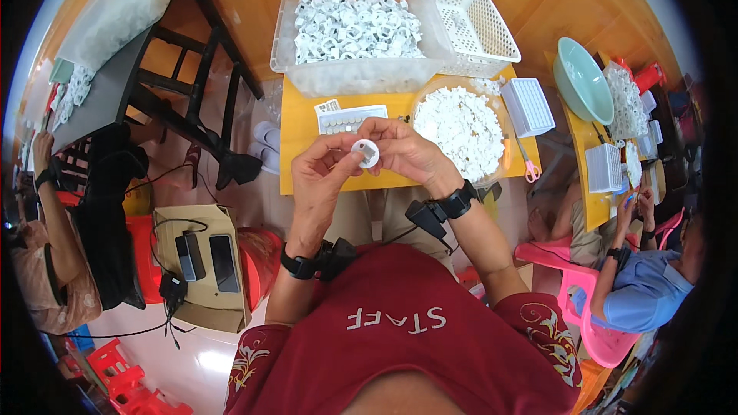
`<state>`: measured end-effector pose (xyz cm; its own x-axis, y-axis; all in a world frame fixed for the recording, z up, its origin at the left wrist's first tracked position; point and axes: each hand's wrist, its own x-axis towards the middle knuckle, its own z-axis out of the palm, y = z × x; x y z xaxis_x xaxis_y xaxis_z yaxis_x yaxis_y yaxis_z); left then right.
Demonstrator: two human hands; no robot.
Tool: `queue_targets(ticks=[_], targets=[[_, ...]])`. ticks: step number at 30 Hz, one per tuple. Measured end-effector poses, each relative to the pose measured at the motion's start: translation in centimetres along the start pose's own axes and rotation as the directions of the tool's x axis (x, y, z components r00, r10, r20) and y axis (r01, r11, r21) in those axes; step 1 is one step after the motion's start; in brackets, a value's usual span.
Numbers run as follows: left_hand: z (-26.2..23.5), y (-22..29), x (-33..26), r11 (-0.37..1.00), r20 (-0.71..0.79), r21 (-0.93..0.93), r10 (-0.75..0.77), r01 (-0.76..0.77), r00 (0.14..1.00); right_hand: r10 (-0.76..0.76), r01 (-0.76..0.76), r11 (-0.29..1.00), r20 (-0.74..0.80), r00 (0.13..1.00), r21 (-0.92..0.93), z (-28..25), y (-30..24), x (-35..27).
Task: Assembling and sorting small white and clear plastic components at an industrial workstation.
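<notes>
A small round white plastic part (370,157) with a greyish recess in its face is held up over the yellow table's front edge. My left hand (319,169) pinches it from the left, thumb against its rim. From the right, my right hand (409,152) closes its bent fingers at the same part; some fingertips are hidden. Just beyond the hands lies a white tray (373,111) with rows of small round pieces. To its right, a round shallow container (417,129) is heaped with small white pieces (461,127).
A translucent bin (346,75) full of white ring-like parts stands at the back, beside a white perforated basket (500,42). Stacked white trays (528,106) and pink-handled scissors (531,169) lie right. Co-workers sit at both sides. A cardboard box (223,223) with phone-like devices is at left.
</notes>
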<state>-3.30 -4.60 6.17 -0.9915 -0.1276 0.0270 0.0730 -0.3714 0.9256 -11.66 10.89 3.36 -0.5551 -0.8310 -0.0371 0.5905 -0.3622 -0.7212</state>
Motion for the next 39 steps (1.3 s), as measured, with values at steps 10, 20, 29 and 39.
queue_targets(ticks=[10,20,29,39], targets=[[-2.3,-2.5,-1.1,0.963,-0.004,0.260,-0.068,0.067,0.998,-0.230,0.056,0.882,-0.324,0.918,-0.467,3.3,3.1,-3.4],[-3.4,-5.2,-3.0,0.940,0.085,-0.190,-0.272,0.284,0.959,-0.222,0.112,0.968,-0.558,0.800,-0.225,2.6,6.5,-3.8],[-5.0,-7.0,-3.0,0.860,0.070,-0.424,-0.284,0.286,0.956,-0.311,-0.010,0.874,-0.576,0.756,-0.486,2.2,6.4,-2.1],[-5.3,-6.3,-2.9,0.867,0.022,-0.421,-0.284,0.267,0.958,-0.781,-0.304,0.131,-0.287,0.555,-0.944,-3.7,4.5,3.0]])
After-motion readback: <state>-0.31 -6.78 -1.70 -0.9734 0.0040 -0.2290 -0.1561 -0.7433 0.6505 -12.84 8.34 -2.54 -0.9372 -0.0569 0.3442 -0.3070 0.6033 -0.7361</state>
